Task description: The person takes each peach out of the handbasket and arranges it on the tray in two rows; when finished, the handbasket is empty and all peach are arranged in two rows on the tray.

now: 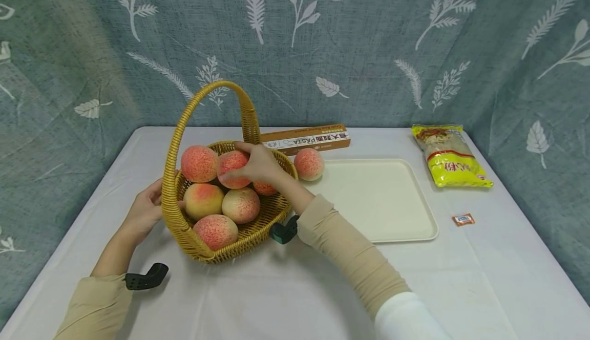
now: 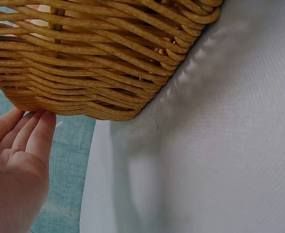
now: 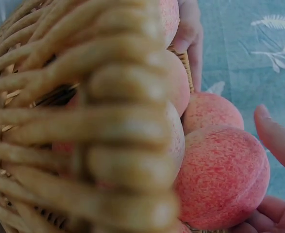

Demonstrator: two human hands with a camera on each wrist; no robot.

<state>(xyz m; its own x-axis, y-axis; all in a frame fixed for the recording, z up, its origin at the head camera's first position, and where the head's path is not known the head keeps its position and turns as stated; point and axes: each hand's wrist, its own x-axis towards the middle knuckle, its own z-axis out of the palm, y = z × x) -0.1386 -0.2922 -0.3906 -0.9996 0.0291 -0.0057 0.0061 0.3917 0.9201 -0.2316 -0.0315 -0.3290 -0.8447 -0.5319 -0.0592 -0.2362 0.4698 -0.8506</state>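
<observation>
A yellow-brown wicker basket point(image 1: 249, 235) with a tall handle stands at the left of the table, holding several peaches. At its left side, my left hand point(image 1: 145, 209) grips the rim; its straight fingers show against the outer weave point(image 2: 84, 63) in the left wrist view. My right hand point(image 1: 264, 165) reaches over the rim around a red peach point(image 1: 232, 168) on the pile. In the right wrist view, the thumb point(image 3: 276, 138) stands apart from that peach point(image 3: 222, 177), with the other fingers at its far side. Another peach point(image 1: 309, 164) lies outside, by the tray's corner.
Right of the basket lies a cream tray point(image 1: 378, 196). A brown pasta box point(image 1: 313, 139) sits behind the basket, and a yellow food bag point(image 1: 451, 155) lies at the back right. Near the tray is a small orange packet point(image 1: 463, 219). A patterned curtain point(image 1: 295, 73) hangs behind.
</observation>
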